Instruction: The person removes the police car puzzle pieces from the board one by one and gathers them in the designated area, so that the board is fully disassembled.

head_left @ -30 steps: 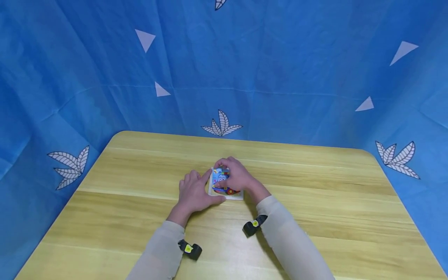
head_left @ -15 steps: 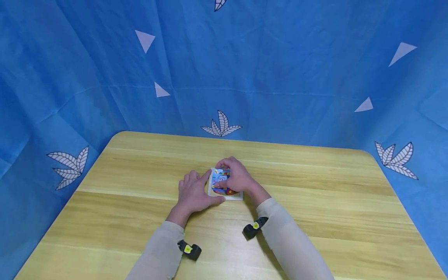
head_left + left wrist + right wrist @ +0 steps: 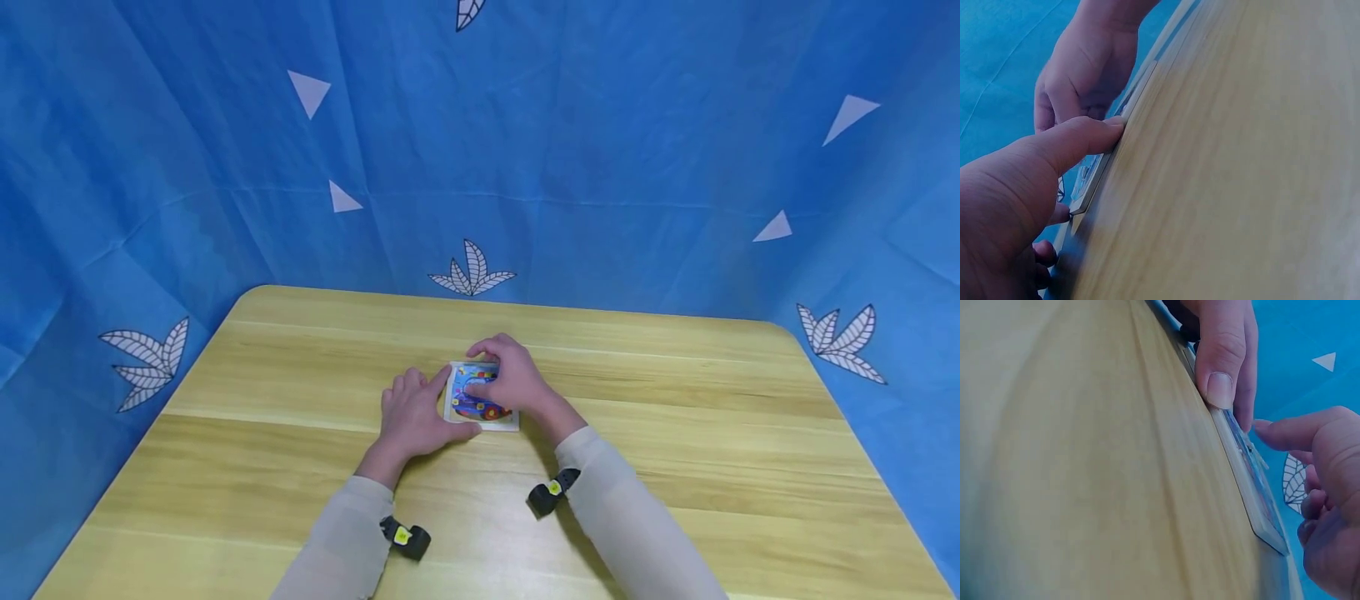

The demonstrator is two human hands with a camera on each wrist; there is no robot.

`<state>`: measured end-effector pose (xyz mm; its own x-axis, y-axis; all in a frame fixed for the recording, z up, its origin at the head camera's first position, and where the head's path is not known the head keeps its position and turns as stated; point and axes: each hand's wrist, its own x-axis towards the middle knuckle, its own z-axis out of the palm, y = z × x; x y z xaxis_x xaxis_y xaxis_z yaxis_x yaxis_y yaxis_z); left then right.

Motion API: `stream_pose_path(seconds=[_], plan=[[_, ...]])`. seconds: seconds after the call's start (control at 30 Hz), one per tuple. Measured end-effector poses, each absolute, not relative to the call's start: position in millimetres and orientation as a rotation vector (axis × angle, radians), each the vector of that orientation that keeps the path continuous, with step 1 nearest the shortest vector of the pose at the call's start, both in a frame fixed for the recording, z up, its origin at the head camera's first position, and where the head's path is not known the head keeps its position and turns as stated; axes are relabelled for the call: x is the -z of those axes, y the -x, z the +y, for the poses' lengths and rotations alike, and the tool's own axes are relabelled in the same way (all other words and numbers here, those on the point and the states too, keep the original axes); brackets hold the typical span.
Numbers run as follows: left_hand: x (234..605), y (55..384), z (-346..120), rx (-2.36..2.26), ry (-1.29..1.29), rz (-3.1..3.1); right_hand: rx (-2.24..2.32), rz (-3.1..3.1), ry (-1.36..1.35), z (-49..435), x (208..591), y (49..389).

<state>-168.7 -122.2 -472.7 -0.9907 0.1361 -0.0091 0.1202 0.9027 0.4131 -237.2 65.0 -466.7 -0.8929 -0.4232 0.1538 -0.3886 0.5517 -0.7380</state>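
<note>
The picture board lies flat on the wood-grain table, between the two hands. The left hand has thumb and forefinger spread, straight, along its near and left edges; if that thumb eases off, the board could skid under a sideways push. The right hand arches over the picture, thumb and forefinger apart with nothing visible between them. A thin edge stands proud of the board's face in the right wrist view (whether a loose piece, I cannot tell), and a careless thumb could catch and shift it. Counted: one board, one table, two hands, two sleeves, two black wrist cameras, one blue cloth showing four white triangles and four leaf motifs.
</note>
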Motion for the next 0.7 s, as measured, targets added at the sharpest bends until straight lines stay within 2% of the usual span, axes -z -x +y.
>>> stream_pose_path(seconds=[0.7], plan=[[477,170,-123,-0.634,-0.214,3.044,1.115,2.849,0.695,64,477,235]])
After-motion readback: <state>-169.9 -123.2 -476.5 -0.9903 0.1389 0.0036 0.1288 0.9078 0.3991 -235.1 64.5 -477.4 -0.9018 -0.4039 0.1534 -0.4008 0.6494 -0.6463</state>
